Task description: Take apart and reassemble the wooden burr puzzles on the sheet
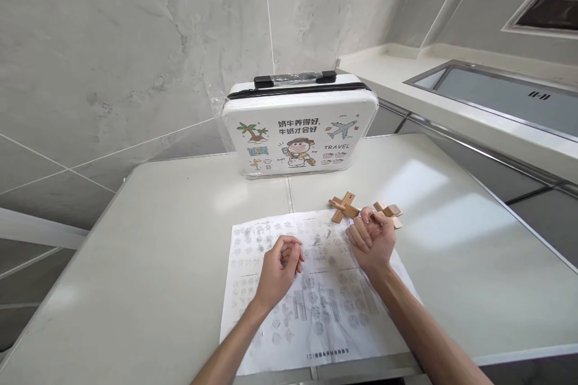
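Note:
A printed paper sheet [316, 313] with rows of small diagrams lies on the white table. My left hand [282, 267] rests over its middle, fingers curled loosely with gaps between them, holding nothing visible. Near the sheet's upper right edge, my right hand [372, 237] is turned partly palm up, its fingers curled in and no object visible in them. Just beyond it sits a brown wooden interlocking piece [344, 207] shaped like a cross. A lighter wooden interlocking piece [391, 212] stands behind the right hand, which hides part of it.
A white case [293, 132] with cartoon prints, a black handle and clear plastic wrap stands upright at the table's back edge. The white table [180, 252] has a seam across it. Behind at the right runs a counter [388, 72] with a sink.

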Demonstrator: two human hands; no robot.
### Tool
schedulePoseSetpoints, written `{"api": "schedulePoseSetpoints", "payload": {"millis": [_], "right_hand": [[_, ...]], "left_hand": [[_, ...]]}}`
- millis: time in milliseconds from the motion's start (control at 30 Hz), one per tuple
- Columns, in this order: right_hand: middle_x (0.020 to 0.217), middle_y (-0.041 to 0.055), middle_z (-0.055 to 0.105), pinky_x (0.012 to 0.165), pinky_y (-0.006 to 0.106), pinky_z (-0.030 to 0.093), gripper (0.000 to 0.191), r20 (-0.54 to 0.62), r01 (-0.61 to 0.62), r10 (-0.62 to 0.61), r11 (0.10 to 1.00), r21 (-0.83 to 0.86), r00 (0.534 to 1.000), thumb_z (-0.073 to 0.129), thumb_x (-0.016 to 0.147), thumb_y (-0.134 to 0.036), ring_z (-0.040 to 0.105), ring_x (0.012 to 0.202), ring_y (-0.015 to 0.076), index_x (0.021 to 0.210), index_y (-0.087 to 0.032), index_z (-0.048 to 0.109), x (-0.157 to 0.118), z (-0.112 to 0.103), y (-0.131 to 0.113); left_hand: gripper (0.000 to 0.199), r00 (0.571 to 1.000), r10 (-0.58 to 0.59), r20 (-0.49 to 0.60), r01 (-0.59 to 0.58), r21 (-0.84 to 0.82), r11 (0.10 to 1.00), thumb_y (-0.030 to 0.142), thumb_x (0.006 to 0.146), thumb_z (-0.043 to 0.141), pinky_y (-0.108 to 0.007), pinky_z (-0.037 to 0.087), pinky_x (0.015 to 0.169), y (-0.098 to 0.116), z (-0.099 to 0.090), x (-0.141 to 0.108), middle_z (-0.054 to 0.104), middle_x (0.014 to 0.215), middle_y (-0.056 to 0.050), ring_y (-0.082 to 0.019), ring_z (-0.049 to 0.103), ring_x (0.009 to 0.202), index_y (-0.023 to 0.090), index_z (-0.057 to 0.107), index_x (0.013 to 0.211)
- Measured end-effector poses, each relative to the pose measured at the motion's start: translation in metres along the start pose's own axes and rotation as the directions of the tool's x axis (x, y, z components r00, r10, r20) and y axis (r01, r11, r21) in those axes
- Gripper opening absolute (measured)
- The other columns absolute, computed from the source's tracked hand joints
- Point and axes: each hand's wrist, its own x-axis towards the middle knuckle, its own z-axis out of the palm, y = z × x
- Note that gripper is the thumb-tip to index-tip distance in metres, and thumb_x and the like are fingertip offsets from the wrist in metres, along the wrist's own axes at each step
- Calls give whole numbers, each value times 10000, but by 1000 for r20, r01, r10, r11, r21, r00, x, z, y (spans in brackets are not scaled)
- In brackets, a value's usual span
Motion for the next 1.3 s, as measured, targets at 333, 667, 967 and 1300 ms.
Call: {"api": "schedulePoseSetpoints", "payload": {"millis": [333,667,967,1300], "right_hand": [[513,-56,501,398,241,264,169,258,98,81,785,-612,963,599,1022,-334,360,404,114,907,-228,663,-19,7,25],[639,-17,499,559,291,267,214,546,463,171,362,-809,820,605,889,-167,378,531,137,697,-229,536,-20,9,34],[676,-38,472,526,258,278,147,460,329,228,443,-834,858,632,873,-147,382,558,125,799,-230,535,-21,10,34],[823,-2,686,497,230,430,514,393,-222,530,764,-606,752,658,1029,-413,636,613,146,1484,-263,472,-13,15,18]], "left_hand": [[278,1000,6,12,-7,6,1000,485,1063,543,-260,473,606,0,1,-1,658,793,-2,-135,588,635,214,605,1058],[354,989,140,41,-145,145,979,513,914,735,-265,478,637,3,0,-9,657,859,-13,-151,573,693,236,631,1107],[277,991,124,-45,-115,178,977,495,990,657,-266,454,625,2,1,-6,663,849,-20,-155,544,692,238,703,1080],[186,935,251,-249,-216,159,963,397,1009,667,-304,531,765,-5,-3,-4,702,1019,-38,-193,672,878,267,688,1141]]}}
